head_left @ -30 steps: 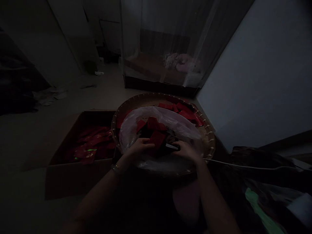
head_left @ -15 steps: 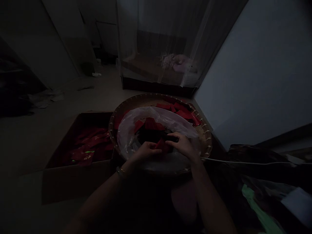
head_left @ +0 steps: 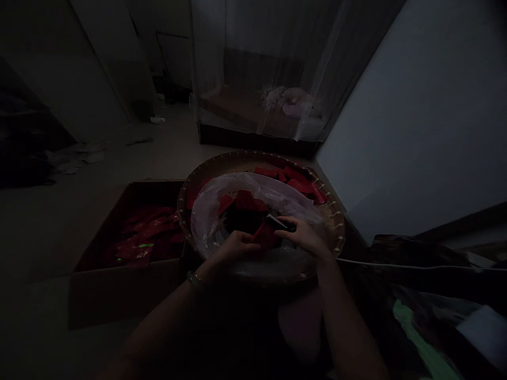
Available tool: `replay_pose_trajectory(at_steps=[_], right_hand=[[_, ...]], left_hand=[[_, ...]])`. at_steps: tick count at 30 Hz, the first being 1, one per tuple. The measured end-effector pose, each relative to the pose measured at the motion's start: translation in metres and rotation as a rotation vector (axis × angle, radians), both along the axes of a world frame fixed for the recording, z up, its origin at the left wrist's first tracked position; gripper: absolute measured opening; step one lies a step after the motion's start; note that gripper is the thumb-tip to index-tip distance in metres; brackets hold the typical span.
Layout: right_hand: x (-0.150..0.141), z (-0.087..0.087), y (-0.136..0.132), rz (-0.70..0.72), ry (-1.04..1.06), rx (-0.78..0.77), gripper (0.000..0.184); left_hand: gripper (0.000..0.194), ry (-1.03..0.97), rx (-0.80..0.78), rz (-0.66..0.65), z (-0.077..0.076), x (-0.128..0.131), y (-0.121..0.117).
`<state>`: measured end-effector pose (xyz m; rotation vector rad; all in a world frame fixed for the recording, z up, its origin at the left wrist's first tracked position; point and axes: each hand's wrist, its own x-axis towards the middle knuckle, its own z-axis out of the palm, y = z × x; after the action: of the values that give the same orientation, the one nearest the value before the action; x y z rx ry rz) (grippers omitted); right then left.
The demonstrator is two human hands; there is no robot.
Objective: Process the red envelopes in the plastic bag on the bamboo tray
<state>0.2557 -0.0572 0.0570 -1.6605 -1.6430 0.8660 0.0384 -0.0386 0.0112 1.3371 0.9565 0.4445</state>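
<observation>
My left hand (head_left: 235, 248) is closed on the edge of a small red packet (head_left: 264, 236), low over the clear plastic sheet (head_left: 216, 192). In my right hand (head_left: 304, 237), thumb and fingers pinch a small dark object with a white edge (head_left: 277, 220); the gloom hides its kind. That object meets the upper right side of the packet; I cannot tell if it is inside. Just beyond my hands, more red packets (head_left: 244, 200) lie within the sheet around a dark heap. All this rests in a round woven bamboo tray (head_left: 222, 162).
Left of the tray stands an open cardboard box (head_left: 119, 290) holding many red packets (head_left: 146, 232). Flattened red packets (head_left: 301, 184) lie at the tray's far right. A white cord (head_left: 376, 264) runs rightward past dark bags and a green strip (head_left: 420, 338). A netted bed (head_left: 253, 116) stands behind.
Both hands have shifted slightly. The white-edged object, hidden half a second ago, shows again in my right hand by the red packet. My left hand keeps its hold on the packet.
</observation>
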Motion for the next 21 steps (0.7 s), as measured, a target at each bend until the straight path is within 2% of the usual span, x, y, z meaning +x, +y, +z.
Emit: replay_pose_trajectory(at_steps=[4,11,14,17,21], right_hand=[[-0.009,-0.007,0.000,-0.054,-0.007,0.085,0.031],[-0.012,-0.003,0.000,-0.023,-0.030,0.090,0.030],[-0.008,-0.001,0.000,-0.007,-0.015,0.069,0.035],[0.004,-0.003,-0.001,-0.003,0.014,0.022,0.042],[0.022,-0.017,-0.004,0.000,-0.030,-0.074,0.049]], left_hand=[[0.038,-0.003,0.031,0.000,0.002,0.000,-0.001],[0.037,0.007,0.033,0.004,-0.001,0.000,-0.001],[0.037,0.006,0.027,0.025,0.000,0.000,-0.001],[0.034,-0.030,0.010,0.091,0.000,0.000,0.001],[0.035,-0.123,0.022,0.239,-0.006,-0.003,0.006]])
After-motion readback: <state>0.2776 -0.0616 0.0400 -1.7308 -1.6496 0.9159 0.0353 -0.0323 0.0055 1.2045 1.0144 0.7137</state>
